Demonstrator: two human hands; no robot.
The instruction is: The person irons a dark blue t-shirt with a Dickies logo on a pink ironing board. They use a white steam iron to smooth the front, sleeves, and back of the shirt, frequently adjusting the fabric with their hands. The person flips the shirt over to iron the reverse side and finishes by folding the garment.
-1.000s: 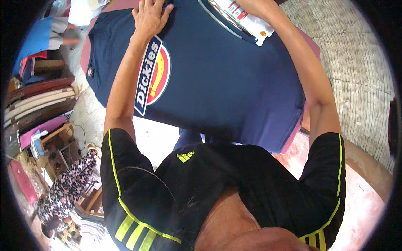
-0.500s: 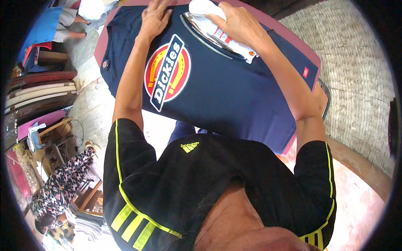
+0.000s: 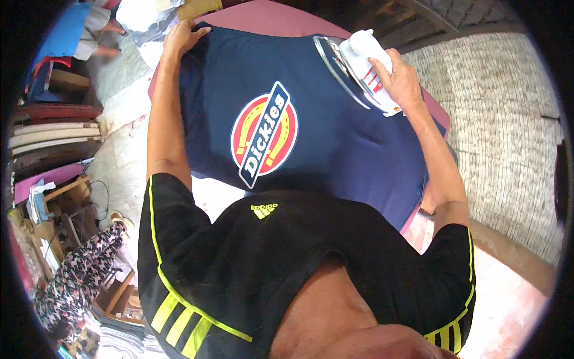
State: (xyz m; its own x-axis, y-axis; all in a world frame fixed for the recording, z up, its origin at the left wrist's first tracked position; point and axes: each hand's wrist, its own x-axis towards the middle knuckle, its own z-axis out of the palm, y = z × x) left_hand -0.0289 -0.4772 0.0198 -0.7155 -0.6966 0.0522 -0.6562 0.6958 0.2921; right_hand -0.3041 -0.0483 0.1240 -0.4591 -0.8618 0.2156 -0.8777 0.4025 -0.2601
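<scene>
Several flat boards [image 3: 57, 128] lie packed at 9 to 10 o'clock, set edge to edge, perhaps to save room. A person in blue [image 3: 64, 36] is at 10, and a person in patterned clothes [image 3: 84, 266] at 8, both well apart from the hands. A white bundle [image 3: 143, 18] sits toward 11, just beyond the left hand [image 3: 181, 39].

That hand rests at the far left corner of the navy garment [image 3: 335, 158], also at 11 o'clock. Its thumb stretches right along the edge and the fingers bend down; whether they pinch the cloth I cannot tell. The spot suggests a steadying hold against slipping. The garment lies spread over a pink padded board [image 3: 263, 15] showing at 12, probably because the padding supports it flat. Its round print [image 3: 258, 137] faces up, near the centre.

At 1 o'clock a white iron [image 3: 362, 60] is at the cloth, nose toward 11; whether its silver base lies fully flat is unclear. The right hand [image 3: 404, 82] wraps its handle, thumb toward the nose, likely for steering. A ribbed woven surface [image 3: 496, 113] fills 2 to 3.
</scene>
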